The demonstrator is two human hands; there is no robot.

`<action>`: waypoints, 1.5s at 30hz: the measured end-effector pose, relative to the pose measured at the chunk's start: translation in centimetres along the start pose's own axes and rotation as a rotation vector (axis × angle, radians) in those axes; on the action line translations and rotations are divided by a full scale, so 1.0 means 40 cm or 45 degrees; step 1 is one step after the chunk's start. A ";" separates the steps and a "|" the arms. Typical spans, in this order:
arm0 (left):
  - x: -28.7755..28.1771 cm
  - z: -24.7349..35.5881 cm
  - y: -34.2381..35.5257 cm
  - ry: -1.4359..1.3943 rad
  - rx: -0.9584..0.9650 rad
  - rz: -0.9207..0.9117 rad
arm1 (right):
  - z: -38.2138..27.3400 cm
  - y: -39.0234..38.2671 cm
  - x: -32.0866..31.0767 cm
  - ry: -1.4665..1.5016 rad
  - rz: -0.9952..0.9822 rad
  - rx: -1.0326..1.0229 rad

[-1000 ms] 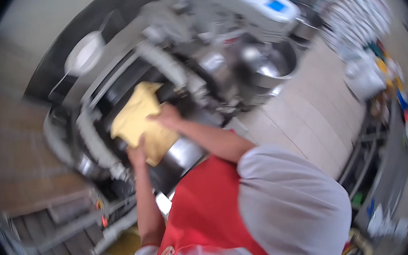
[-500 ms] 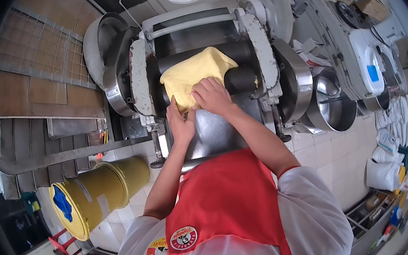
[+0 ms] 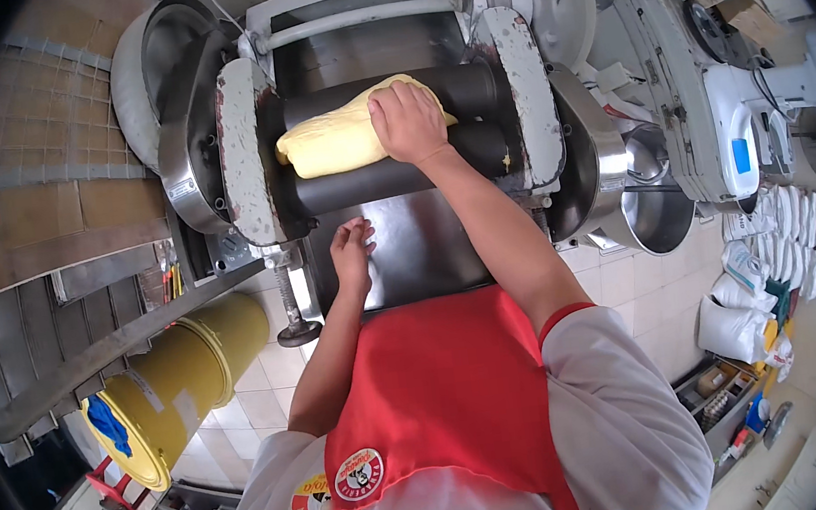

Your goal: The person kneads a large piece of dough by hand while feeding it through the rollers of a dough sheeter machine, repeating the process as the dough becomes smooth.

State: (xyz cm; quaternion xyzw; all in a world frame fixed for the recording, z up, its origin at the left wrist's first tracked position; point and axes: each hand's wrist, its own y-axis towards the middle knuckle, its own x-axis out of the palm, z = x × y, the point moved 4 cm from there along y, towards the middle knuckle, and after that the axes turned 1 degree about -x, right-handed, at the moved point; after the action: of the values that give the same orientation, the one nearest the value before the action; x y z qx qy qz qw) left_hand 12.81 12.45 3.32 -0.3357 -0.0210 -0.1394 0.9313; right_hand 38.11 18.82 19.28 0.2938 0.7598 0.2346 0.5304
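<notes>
A lump of smooth yellow dough (image 3: 335,140) lies lengthwise on the dark rollers of a dough sheeter (image 3: 389,178). My right hand (image 3: 409,122) is on the dough's right part, fingers close together and bent over its top. Below the near roller, my left hand (image 3: 353,256) hangs over the sloping metal plate (image 3: 428,253), clear of the dough. Its fingers are loosely bent and a little apart, with nothing seen in them.
White side frames (image 3: 247,152) with chipped paint flank the rollers. A screw with a dark knob (image 3: 298,331) juts out at the near left. Yellow lidded barrels (image 3: 166,383) stand left; a steel mixing bowl (image 3: 660,216) stands right. A metal rail (image 3: 125,333) crosses the left side.
The dough has gone from hanging over the near roller to lying farther back across both rollers. My right hand has moved away from me with it; my left hand has come off the dough.
</notes>
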 end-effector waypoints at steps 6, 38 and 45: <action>0.052 -0.026 0.073 -0.505 -0.323 -0.113 | -0.022 -0.032 -0.021 0.330 -0.090 0.271; 0.114 -0.157 0.362 -1.516 -0.436 -0.326 | -0.140 -0.552 -0.064 0.906 -0.752 0.848; 0.031 -0.162 0.070 -1.472 -0.698 -0.858 | -0.174 -0.461 -0.044 0.355 -0.519 0.356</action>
State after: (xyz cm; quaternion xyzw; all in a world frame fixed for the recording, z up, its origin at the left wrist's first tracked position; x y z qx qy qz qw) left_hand 14.42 10.10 -3.27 -0.5527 -0.5770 -0.2193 0.5599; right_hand 28.35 4.06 10.40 0.1701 0.8938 0.0542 0.4113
